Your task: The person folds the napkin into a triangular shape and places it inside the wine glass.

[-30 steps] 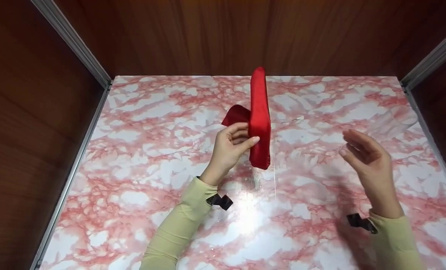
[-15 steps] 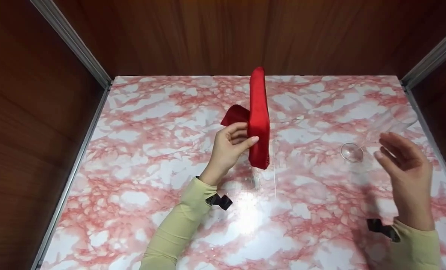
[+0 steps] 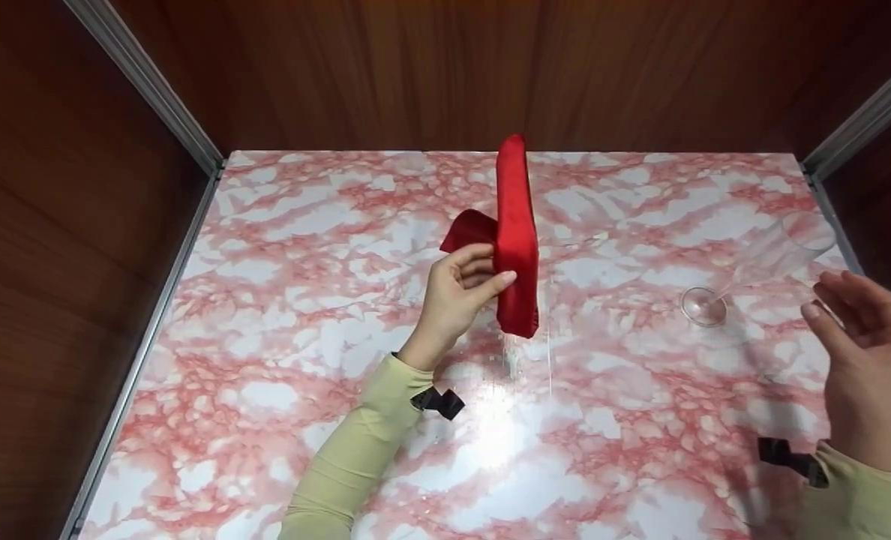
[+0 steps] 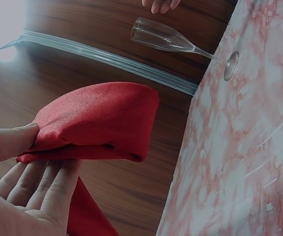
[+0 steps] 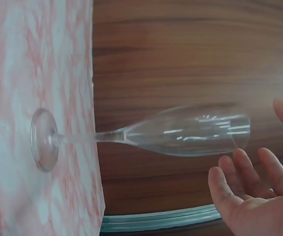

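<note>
A folded red cloth [image 3: 517,232] is held up above the table by my left hand [image 3: 449,304], which pinches its lower part between thumb and fingers. A darker flap of it hangs to the left, and its folded layers show in the left wrist view. At the right a clear champagne flute [image 5: 180,132] stands upright on its round foot [image 3: 704,306]. My right hand [image 3: 869,360] is just to the right of the flute, holding nothing. Its fingers [image 5: 247,169] are loosely bent near the rim, seemingly apart from the glass.
The table [image 3: 265,420] has a pink and white marbled top. Dark wood-grain panels [image 3: 385,75] rise at the back and both sides, with metal strips [image 3: 164,82] along the corners. Each wrist carries a small black device [image 3: 439,403].
My right hand has moved to the right, from in front of the flute to beside it, so the glass's foot now shows. The left hand and the red cloth have barely moved.
</note>
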A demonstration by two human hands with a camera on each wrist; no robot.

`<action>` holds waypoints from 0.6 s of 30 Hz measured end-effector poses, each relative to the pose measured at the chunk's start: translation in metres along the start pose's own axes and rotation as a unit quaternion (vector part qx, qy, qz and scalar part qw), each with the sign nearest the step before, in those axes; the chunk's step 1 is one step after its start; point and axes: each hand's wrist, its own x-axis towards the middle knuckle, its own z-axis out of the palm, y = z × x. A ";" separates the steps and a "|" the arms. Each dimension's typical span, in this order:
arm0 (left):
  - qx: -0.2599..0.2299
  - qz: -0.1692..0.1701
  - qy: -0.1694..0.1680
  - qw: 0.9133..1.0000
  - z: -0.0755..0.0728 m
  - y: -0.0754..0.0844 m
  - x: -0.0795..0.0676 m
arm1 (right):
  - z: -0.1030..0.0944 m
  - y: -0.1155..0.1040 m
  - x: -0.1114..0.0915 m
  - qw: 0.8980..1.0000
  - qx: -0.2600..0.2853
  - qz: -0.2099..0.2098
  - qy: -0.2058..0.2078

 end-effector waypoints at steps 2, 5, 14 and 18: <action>0.003 -0.002 0.000 1.000 0.000 0.000 0.000 | -0.002 0.000 0.002 1.000 0.004 -0.003 0.004; 0.008 -0.003 -0.001 1.000 -0.001 0.001 0.000 | -0.004 0.002 0.007 1.000 -0.012 -0.001 0.014; 0.015 -0.002 -0.001 1.000 -0.002 0.001 0.000 | -0.003 0.010 0.020 0.996 -0.069 0.024 0.046; 0.014 -0.002 -0.002 1.000 -0.001 0.001 -0.001 | -0.001 0.015 0.026 0.995 -0.086 0.032 0.047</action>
